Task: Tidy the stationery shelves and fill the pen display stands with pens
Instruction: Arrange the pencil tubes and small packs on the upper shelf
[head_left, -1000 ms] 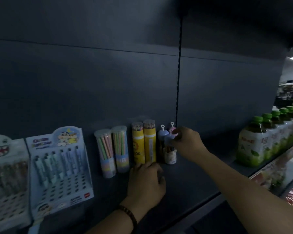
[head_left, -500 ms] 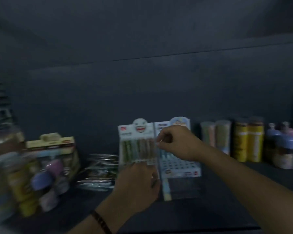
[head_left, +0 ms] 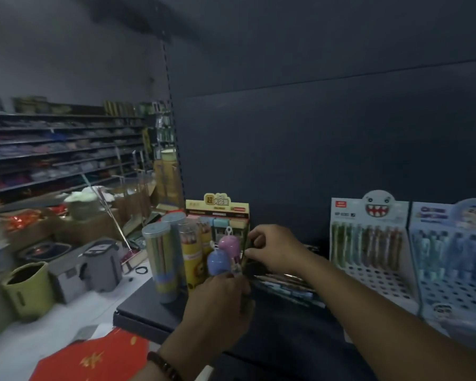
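At the dark shelf's [head_left: 149, 312] left end stand clear pencil tubes [head_left: 157, 259], yellow tubes [head_left: 190, 257], a blue-capped holder [head_left: 217, 261], a pink-capped one [head_left: 230, 244] and a yellow display box [head_left: 217, 213]. My left hand [head_left: 220, 306] grips the base of the blue-capped holder. My right hand [head_left: 275, 248] has its fingers curled at the box's right edge; what they hold is hidden. Loose pens [head_left: 283, 284] lie behind my hands. A white monster pen stand [head_left: 368, 243] and a blue cartoon pen stand [head_left: 456, 257], both partly filled, stand at the right.
Beyond the shelf's left end are a green bin [head_left: 28, 292], a grey box [head_left: 99, 268], cardboard boxes [head_left: 88, 226] and stocked shelves [head_left: 61, 149] on the far wall. A red sheet [head_left: 94, 358] lies low at the front.
The view has swung left along the shelf. Both hands have left the pen stands and moved left to the tubes and capped holders at the shelf's end.
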A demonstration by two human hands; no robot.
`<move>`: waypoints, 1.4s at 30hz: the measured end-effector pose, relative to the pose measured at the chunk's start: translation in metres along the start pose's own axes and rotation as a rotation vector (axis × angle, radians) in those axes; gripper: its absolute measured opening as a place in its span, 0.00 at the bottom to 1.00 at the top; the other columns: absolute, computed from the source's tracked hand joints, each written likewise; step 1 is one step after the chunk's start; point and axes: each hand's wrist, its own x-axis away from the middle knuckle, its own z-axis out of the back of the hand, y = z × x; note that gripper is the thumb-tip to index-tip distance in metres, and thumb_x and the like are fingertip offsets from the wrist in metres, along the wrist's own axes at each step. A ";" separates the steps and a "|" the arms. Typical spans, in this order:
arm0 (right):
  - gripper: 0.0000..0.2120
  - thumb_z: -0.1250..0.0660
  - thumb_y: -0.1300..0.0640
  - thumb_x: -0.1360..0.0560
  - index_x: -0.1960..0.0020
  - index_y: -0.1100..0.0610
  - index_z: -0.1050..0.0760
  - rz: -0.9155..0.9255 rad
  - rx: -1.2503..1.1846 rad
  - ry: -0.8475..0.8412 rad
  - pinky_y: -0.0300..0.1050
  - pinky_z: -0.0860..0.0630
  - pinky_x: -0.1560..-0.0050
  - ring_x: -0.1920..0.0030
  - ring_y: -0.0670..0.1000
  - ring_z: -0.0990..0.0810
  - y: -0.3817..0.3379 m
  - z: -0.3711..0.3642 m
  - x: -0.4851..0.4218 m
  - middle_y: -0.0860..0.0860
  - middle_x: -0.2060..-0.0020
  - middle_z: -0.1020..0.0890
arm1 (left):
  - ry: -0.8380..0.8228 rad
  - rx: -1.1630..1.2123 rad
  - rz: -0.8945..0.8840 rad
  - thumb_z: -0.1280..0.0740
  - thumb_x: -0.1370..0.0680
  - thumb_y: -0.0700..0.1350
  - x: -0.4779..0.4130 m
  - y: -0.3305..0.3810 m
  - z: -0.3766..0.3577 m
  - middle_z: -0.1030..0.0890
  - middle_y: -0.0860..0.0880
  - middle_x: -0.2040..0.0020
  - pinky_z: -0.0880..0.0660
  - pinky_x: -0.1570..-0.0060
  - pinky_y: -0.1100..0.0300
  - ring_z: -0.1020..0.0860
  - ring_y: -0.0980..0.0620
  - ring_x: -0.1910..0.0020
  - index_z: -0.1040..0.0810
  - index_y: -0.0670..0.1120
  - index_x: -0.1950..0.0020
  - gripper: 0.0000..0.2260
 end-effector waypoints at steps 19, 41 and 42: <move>0.25 0.20 0.57 0.28 0.33 0.53 0.23 0.047 -0.106 -0.083 0.52 0.19 0.38 0.43 0.48 0.18 0.003 -0.028 -0.046 0.48 0.42 0.18 | 0.049 0.034 -0.025 0.37 0.19 0.61 -0.014 -0.009 -0.011 0.18 0.57 0.54 0.27 0.67 0.60 0.21 0.55 0.61 0.20 0.55 0.47 0.13; 0.19 0.27 0.69 0.22 0.33 0.62 0.23 -0.042 -0.313 0.170 0.55 0.15 0.46 0.46 0.62 0.14 0.099 0.225 0.149 0.64 0.43 0.16 | -0.102 0.966 -0.234 0.31 0.17 0.51 -0.076 0.205 -0.038 0.18 0.58 0.44 0.19 0.47 0.51 0.18 0.57 0.48 0.28 0.59 0.35 0.12; 0.19 0.27 0.68 0.22 0.32 0.61 0.23 -0.063 -0.304 0.186 0.54 0.15 0.46 0.47 0.60 0.13 0.107 0.236 0.162 0.64 0.44 0.16 | -0.109 0.960 -0.254 0.31 0.17 0.51 -0.078 0.223 -0.041 0.18 0.59 0.44 0.19 0.45 0.52 0.19 0.59 0.47 0.29 0.60 0.36 0.12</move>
